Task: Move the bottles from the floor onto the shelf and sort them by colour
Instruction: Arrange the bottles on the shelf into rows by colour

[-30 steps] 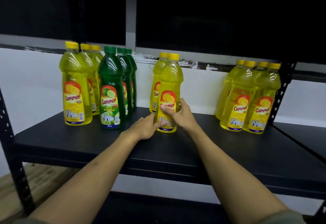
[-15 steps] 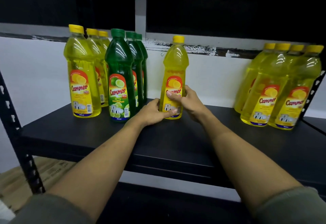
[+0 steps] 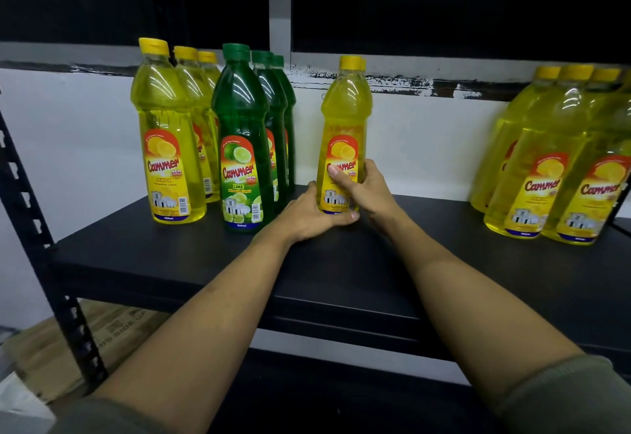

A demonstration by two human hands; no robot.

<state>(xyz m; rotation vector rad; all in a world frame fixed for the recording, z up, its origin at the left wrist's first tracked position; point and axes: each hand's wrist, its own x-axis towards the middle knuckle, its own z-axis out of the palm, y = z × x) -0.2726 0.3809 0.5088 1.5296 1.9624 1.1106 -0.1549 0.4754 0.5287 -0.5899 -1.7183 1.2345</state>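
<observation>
A yellow bottle (image 3: 345,119) stands upright mid-shelf, with a second yellow cap peeking out just behind it. My left hand (image 3: 309,215) wraps its base from the left, thumb along the bottom front. My right hand (image 3: 365,189) grips its lower label from the right. At the left of the black shelf (image 3: 170,252) stand three yellow bottles (image 3: 167,133) in a row front to back, and beside them three green bottles (image 3: 240,136) likewise. Several more yellow bottles (image 3: 553,160) cluster at the right end.
A black perforated upright (image 3: 30,208) frames the shelf's left side. Flattened cardboard (image 3: 61,348) lies on the floor below left. A white wall runs behind the bottles, with a dark shelf overhead. Bare shelf surface lies between the middle bottle and the right cluster.
The view has swung slightly right and closer. The held yellow bottle has slid back in line with the one behind it; both hands keep their hold.
</observation>
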